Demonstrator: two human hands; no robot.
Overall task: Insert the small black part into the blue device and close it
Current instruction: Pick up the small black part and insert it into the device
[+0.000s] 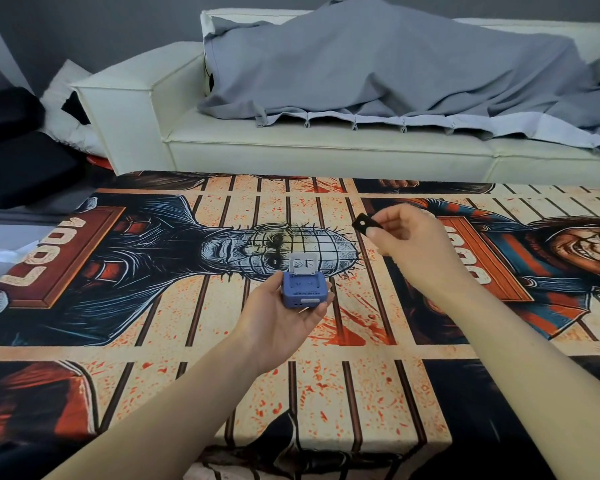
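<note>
The left hand (284,317) cradled the blue device (303,289) palm-up above the printed table cover (361,393), its grey lid (302,265) standing open at the far edge. The right hand (409,237) pinched the small black part (363,224) between thumb and fingertips, up at about one o'clock from the device and well apart from it. The part sat tilted, its flat face toward the camera. The right hand would likely carry it down toward seven o'clock into the open top.

The tiny white lettering on the blue device (303,292) is too small to read, and the left hand (284,320) covers its underside. Half the small black part (363,224) is buried under the right hand's (409,240) fingertips.
</note>
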